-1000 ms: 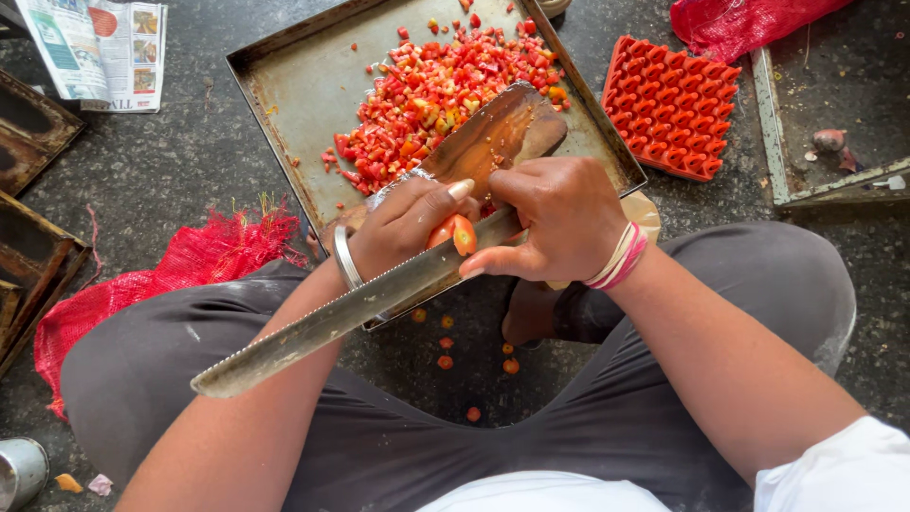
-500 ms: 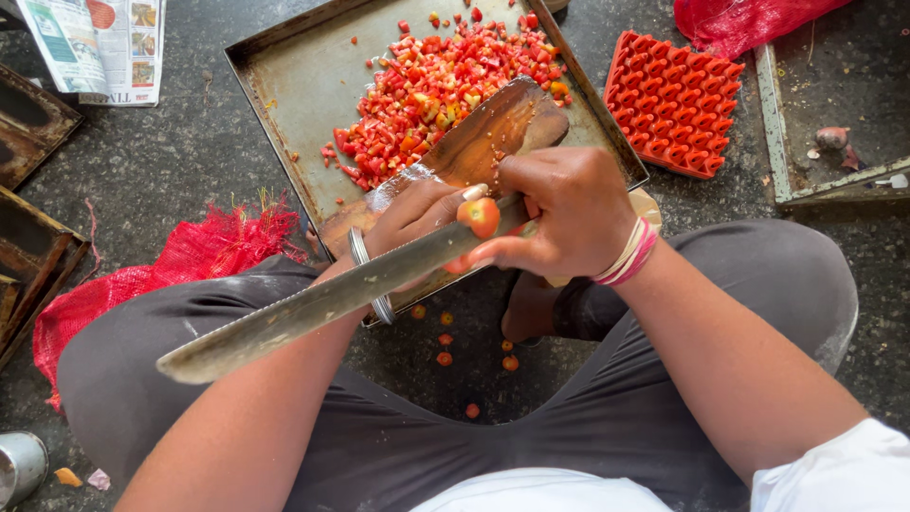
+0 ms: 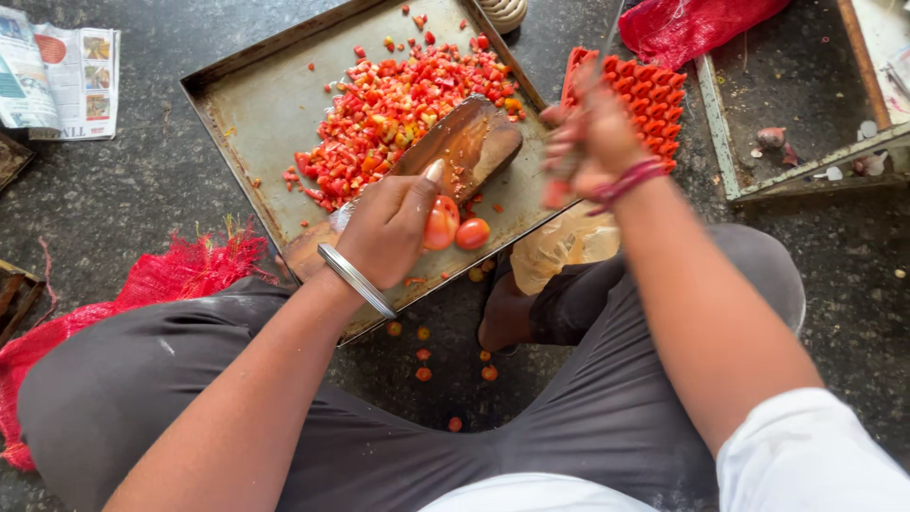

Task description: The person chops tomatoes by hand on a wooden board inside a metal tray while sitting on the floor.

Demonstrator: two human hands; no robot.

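A person sat on the dark stone floor (image 3: 114,199) with knees spread, in dark grey trousers and a white top. Small bits of tomato lay scattered on the floor between the legs.

The left hand (image 3: 393,228), with a metal bangle at the wrist, was curled over a halved tomato (image 3: 455,226), fingers closed on one half while the other half lay just beside it. The tomato sat on the near end of a wooden chopping board (image 3: 464,142), whose long axis ran diagonally from lower left to upper right across a metal tray.

The right hand (image 3: 592,133) was raised above the tray's right edge and blurred by motion. It seemed closed, but what it held could not be made out. Red threads circled its wrist.

The metal tray (image 3: 256,104), rectangular and worn, held a heap of chopped tomato (image 3: 398,100) piled at the far side of the board.

To the right of the tray lay an orange-red moulded plastic piece (image 3: 654,90), partly behind the right hand. A red mesh sack (image 3: 161,284) lay near the left knee, and another red mesh sack (image 3: 701,24) lay farther off at the upper right. A folded newspaper (image 3: 62,76) lay at the far left.
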